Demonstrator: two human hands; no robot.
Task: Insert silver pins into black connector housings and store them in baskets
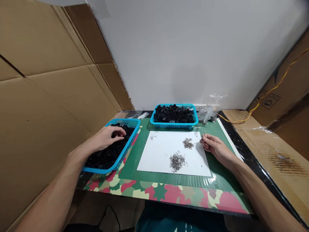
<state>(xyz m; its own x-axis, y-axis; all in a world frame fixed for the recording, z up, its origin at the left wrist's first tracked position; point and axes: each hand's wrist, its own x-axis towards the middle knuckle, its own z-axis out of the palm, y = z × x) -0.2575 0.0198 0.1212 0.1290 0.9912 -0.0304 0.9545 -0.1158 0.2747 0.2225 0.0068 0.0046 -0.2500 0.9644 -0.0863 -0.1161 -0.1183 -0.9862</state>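
Note:
My left hand (107, 138) reaches into the left blue basket (115, 167), over a heap of small black plastic pieces (106, 157). Its thumb and fingers are curved with a gap between them, and nothing shows in that gap. At the right edge of a white sheet (154, 161), the fingers of my right hand (214, 148) are pinched together on a thin metal piece (204, 132), whose slim end points up. Two piles of small bent metal wires, the nearer pile (177, 161) and the farther pile (188, 143), lie on the sheet, with a few loose ones (153, 136) at its far left corner.
A second blue basket (173, 125) of black pieces (173, 113) stands by the wall. Clear plastic bags (207, 114) lie beside it. A green mat (131, 161) covers the table. Cardboard walls (60, 93) close the left side; a yellow cable (262, 100) runs at right.

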